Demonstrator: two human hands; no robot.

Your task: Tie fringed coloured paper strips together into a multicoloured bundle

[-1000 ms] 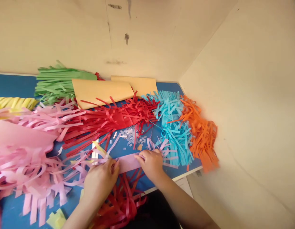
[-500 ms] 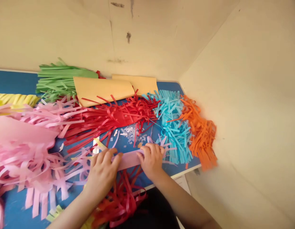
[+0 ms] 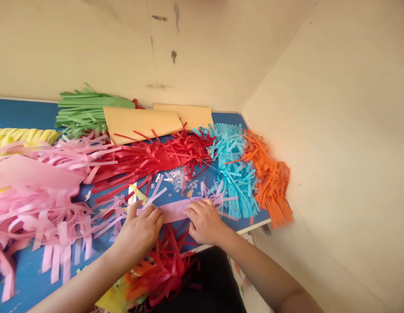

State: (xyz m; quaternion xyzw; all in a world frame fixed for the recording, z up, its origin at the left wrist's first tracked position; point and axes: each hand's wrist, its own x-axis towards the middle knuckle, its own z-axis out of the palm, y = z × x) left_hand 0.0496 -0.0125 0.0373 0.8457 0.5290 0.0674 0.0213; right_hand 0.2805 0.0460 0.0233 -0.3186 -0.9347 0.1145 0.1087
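A lilac fringed paper strip (image 3: 174,210) stretches between my two hands, low over the table, its cut fringes spreading out past both of them. My left hand (image 3: 143,230) is closed on its left end, the thumb hidden. The fingers of my right hand (image 3: 204,221) curl over the right part of the same strip. Just left of my left hand, a thin yellow paper strip (image 3: 138,193) sticks up. Below the lilac paper lies a heap of red and orange paper fringe (image 3: 167,265) at the table's front edge.
On the blue table (image 3: 25,115) lie green fringe (image 3: 94,108), yellow folded paper (image 3: 141,124), pink fringe (image 3: 41,208), red fringe (image 3: 156,156), turquoise fringe (image 3: 234,174) and orange fringe (image 3: 270,178). Small clear scraps (image 3: 180,178) are scattered ahead of my hands. Walls stand behind and right.
My left hand has turned and slid slightly down and left along the lilac strip. The right hand's fingers now bend further over it. The view has shifted a little.
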